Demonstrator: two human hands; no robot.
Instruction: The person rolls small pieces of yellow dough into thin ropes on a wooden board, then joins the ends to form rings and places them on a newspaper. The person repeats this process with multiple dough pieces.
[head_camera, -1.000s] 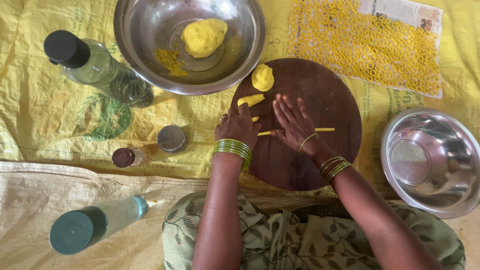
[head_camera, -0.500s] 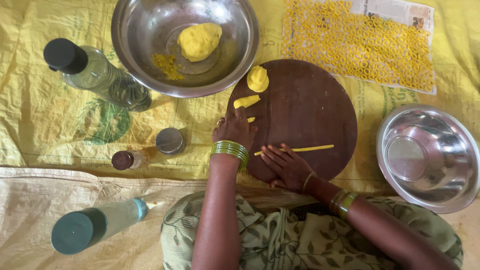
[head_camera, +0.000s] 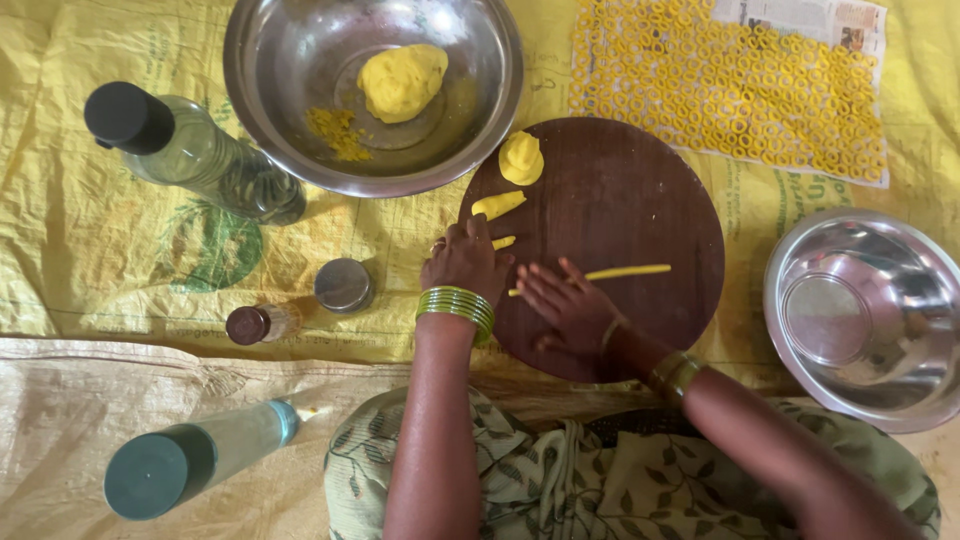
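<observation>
Down on the round dark wooden board (head_camera: 640, 190), both hands at work. Right hand (head_camera: 568, 305) laid flat, palm down, fingers stretched and slightly spread, pressing on the near end of a thin yellow dough rope (head_camera: 628, 272); nothing gripped, only pinned under the fingers. Rope running out to the right from the fingertips, lying straight across the middle of the board. Left hand (head_camera: 466, 258) at the board's left edge, knuckles up, fingers curled loosely downward; fingertips hidden from above, so hard to say whether closed on anything, though possibly touching a short dough stub (head_camera: 503, 242) just beside it. Green bangles (head_camera: 457, 303) stacked on the left wrist, a darker bangle (head_camera: 674, 371) on the right.

Further up the board, apart from both hands: a small tapered dough piece (head_camera: 497, 204), and beyond it a rounded dough lump (head_camera: 521, 158) near the rim.

Beside the board, upper left, a large steel bowl (head_camera: 290, 130) holding a big yellow dough ball (head_camera: 402, 80) and some yellow crumbs (head_camera: 338, 133). Upper right, rows of small yellow dough rings (head_camera: 730, 95) spread over newspaper (head_camera: 800, 18). Right of the board, a second steel bowl (head_camera: 868, 318). Left side, on the yellow woven sheet (head_camera: 100, 250): a clear bottle with black cap (head_camera: 185, 150) lying tilted, a small steel tin (head_camera: 344, 284), a small brown-capped jar (head_camera: 258, 323), and lower down a clear bottle with teal cap (head_camera: 190, 455) lying on its side.
</observation>
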